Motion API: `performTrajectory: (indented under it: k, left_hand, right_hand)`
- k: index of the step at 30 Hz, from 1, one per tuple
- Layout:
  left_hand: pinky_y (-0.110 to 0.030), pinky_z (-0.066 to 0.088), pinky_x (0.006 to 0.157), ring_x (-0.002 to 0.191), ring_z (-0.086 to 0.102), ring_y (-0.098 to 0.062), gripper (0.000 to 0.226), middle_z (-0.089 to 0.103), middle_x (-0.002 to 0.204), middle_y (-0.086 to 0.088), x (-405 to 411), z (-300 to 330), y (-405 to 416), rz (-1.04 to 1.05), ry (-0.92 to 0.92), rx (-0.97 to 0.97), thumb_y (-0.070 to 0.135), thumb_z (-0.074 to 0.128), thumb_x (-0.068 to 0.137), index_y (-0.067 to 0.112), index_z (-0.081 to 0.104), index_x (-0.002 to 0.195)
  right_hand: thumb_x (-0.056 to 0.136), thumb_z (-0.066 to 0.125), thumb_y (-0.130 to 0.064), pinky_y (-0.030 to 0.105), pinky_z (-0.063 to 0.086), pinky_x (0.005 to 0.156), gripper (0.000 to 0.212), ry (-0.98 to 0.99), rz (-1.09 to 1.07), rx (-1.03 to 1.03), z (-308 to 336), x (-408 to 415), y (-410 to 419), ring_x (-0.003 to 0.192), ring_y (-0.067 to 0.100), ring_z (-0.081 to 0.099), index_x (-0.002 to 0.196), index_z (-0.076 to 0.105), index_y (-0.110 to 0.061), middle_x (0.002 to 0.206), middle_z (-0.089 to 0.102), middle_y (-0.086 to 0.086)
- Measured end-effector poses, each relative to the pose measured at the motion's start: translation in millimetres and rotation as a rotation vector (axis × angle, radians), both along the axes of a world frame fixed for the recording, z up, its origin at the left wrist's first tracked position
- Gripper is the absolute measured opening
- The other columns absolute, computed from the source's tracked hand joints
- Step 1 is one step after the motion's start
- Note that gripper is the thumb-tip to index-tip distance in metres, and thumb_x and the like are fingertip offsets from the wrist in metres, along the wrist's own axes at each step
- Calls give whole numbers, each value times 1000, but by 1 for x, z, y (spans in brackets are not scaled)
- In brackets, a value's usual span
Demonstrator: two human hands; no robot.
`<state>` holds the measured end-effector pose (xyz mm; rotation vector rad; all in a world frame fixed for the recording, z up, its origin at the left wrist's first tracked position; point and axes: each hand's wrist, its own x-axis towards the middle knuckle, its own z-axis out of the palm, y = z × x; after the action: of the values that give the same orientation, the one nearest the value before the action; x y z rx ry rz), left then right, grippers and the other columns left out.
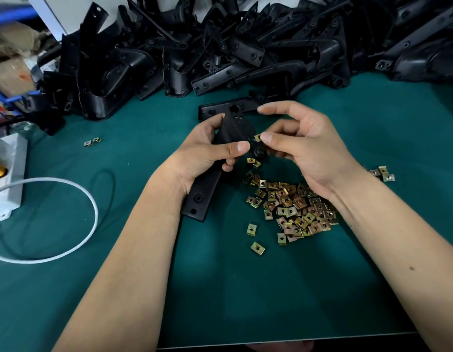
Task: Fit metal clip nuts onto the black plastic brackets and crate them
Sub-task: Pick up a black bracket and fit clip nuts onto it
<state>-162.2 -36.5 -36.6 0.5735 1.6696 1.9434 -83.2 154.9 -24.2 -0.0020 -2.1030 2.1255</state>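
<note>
A stiff, light bracket [220, 158] is gripped mid-frame by the left hand [207, 151]; a small, slippery nut [257, 137] is pinched edgewise by the right hand [301, 143].

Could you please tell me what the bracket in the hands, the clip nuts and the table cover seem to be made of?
Bracket: looks like black moulded plastic, matte with a dull sheen and moulded holes.
Clip nuts: apparently thin stamped metal with a yellowish plated finish, glinting gold to pink.
Table cover: dark green, matte and smooth, perhaps a rubber or vinyl mat; the picture leaves it open.
</note>
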Motion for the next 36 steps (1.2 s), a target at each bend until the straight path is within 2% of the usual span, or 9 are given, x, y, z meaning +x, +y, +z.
performTrajectory:
  k: [3,5,9,18,20,23,27,32,36]
  left_hand:
    - [-20,40,46,54,46,-11,53,63,80,-1,3,1,2,2,10,0,4,74,78,4,53,127]
    - [-21,40,46,53,46,-11,53,63,78,1,4,1,2,-4,27,-8,3,75,78,4,53,127]
    - [-21,39,45,52,47,-10,53,63,78,0,4,-2,1,11,46,-21,3,77,78,3,53,124]
    - [-19,41,44,54,52,-10,49,68,80,1,2,-4,2,120,97,-72,8,80,77,7,57,121]
    - [-19,40,42,52,52,-9,43,67,80,2,-4,-1,-3,269,18,25,8,77,79,7,58,118]
    - [-16,36,43,52,48,-8,11,60,78,5,-17,2,-20,412,-77,198,13,68,92,16,57,94]
    - [-16,34,44,53,46,-8,35,55,72,6,-21,2,-29,471,-199,323,18,61,101,25,69,68]
    - [-15,36,47,55,45,-6,15,61,78,7,-16,1,-21,364,-179,341,17,58,102,19,60,88]
    - [-14,35,47,57,43,-5,15,59,78,6,-10,-1,-13,301,-175,339,13,62,94,17,49,89]
  right_hand:
    - [96,67,-6,28,48,77,25,19,-23,-4,-1,-1,0,82,15,59,118,71,-18,84,65,12]
    - [95,71,-8,27,50,79,21,61,-37,33,-2,-1,0,77,13,59,114,71,-16,81,66,13]
    - [92,76,-9,12,44,67,18,107,-34,127,-5,0,-3,62,0,54,108,69,-11,77,72,10]
    - [94,76,-30,12,44,67,29,107,-64,332,-6,1,-3,64,-2,61,116,60,-18,78,77,-3]
    - [95,73,-33,16,48,70,29,115,-16,350,-1,4,-2,74,2,69,114,58,-18,81,78,-3]
    - [88,81,-33,18,45,79,17,219,187,623,7,9,-2,87,8,64,94,71,-22,84,73,-10]
    - [75,88,-46,23,36,99,19,35,659,914,9,17,-13,110,4,44,91,80,-40,100,57,-17]
    - [70,90,-48,31,30,107,22,-3,701,979,11,14,-17,109,1,38,88,77,-45,102,47,-17]
    - [71,89,-49,34,31,104,18,-3,697,1018,10,14,-20,107,0,37,80,76,-39,101,47,-17]
